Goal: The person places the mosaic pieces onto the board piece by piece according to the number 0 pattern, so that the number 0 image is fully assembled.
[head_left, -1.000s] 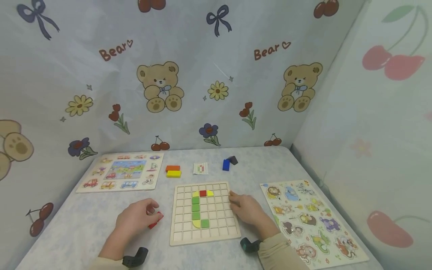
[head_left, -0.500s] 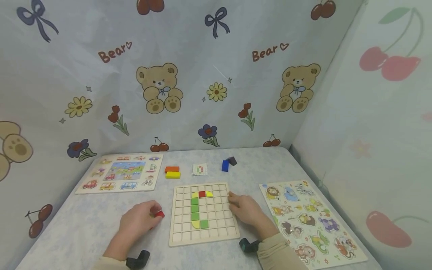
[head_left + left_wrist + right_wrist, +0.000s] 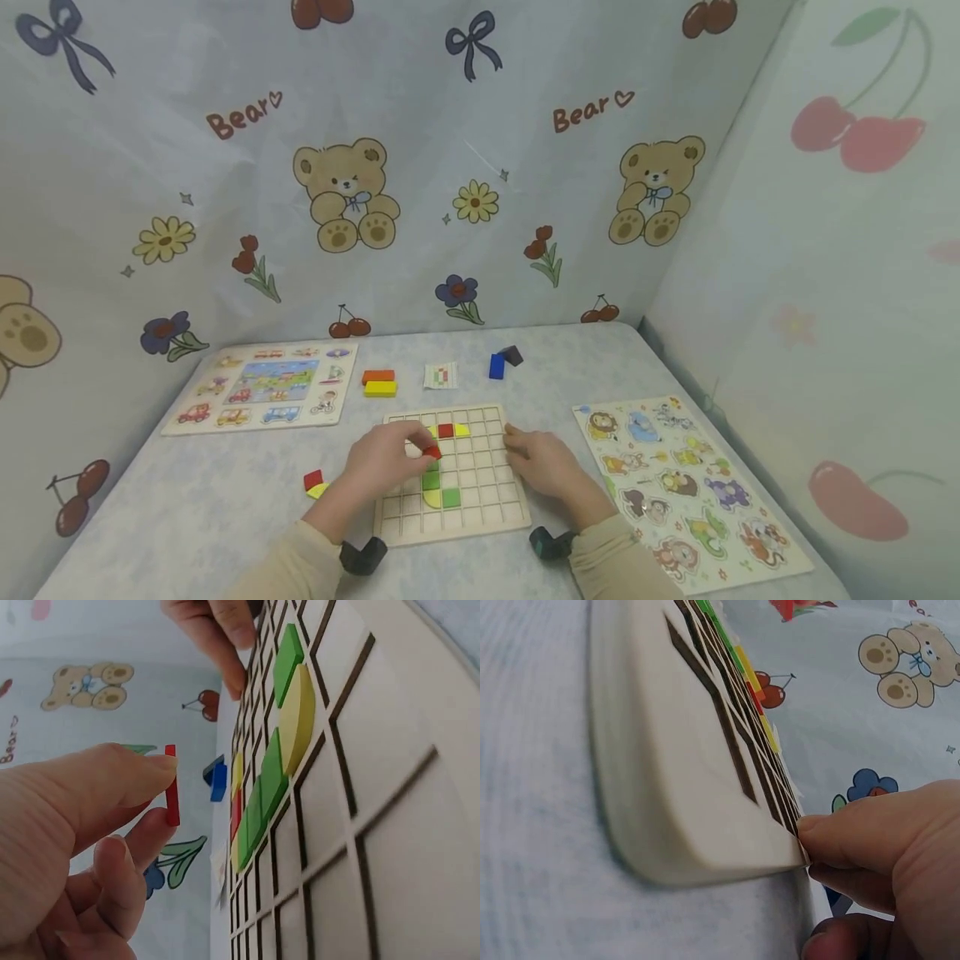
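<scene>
**Red tile over the grid board**

My left hand (image 3: 390, 462) pinches a small flat red wooden tile (image 3: 432, 452) between thumb and fingertips, just above the square wooden grid board (image 3: 491, 500) at the near middle of the surface. The left wrist view shows the tile (image 3: 172, 785) edge-on, upright in my pinch and clear of the board (image 3: 360, 825), beside the row of green and yellow pieces (image 3: 279, 754) already seated in the cells.

My right hand (image 3: 543, 462) rests on the board's right edge; in the right wrist view my thumb and fingers (image 3: 870, 832) grip the board's rim (image 3: 667, 795) at a corner.

To the left of the board, a loose red and yellow piece (image 3: 315, 483) lies on the surface (image 3: 187, 517). Near the far edge sit an orange block on a yellow block (image 3: 379, 383), a small pattern card (image 3: 440, 376) and a blue block beside a dark one (image 3: 497, 366). A vehicle picture puzzle (image 3: 262, 387) lies at the far left, an animal peg puzzle (image 3: 686, 487) along the right edge.
</scene>
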A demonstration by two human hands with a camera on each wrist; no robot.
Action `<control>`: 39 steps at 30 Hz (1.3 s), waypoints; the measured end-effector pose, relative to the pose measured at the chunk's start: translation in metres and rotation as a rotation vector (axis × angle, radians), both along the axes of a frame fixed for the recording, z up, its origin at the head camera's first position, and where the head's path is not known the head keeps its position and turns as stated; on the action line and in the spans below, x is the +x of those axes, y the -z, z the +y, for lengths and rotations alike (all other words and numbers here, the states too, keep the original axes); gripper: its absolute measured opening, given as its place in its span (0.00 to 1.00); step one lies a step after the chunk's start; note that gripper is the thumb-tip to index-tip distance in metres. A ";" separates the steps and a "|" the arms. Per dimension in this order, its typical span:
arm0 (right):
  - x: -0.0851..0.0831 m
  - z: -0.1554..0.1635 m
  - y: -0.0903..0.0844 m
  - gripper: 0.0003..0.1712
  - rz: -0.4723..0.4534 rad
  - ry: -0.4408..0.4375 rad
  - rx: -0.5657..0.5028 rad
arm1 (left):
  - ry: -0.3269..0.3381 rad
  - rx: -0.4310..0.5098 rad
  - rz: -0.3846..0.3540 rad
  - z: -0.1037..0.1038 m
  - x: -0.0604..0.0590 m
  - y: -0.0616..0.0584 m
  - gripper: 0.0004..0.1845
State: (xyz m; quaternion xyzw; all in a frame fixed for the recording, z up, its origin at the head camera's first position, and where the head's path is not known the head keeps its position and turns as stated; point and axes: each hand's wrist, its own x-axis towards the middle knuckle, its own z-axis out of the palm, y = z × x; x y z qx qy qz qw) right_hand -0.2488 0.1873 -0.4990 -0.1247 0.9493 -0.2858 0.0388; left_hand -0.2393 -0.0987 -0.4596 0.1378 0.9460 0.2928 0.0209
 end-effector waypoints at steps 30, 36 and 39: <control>0.001 -0.003 0.000 0.23 0.004 -0.028 -0.017 | 0.090 -0.068 -0.034 0.038 -0.033 0.006 0.01; 0.001 -0.002 0.001 0.23 0.009 -0.018 -0.002 | -0.031 0.017 -0.001 -0.021 -0.002 -0.025 0.14; 0.000 -0.001 0.001 0.23 0.020 -0.019 0.017 | -0.104 0.022 -0.007 -0.065 0.008 -0.034 0.15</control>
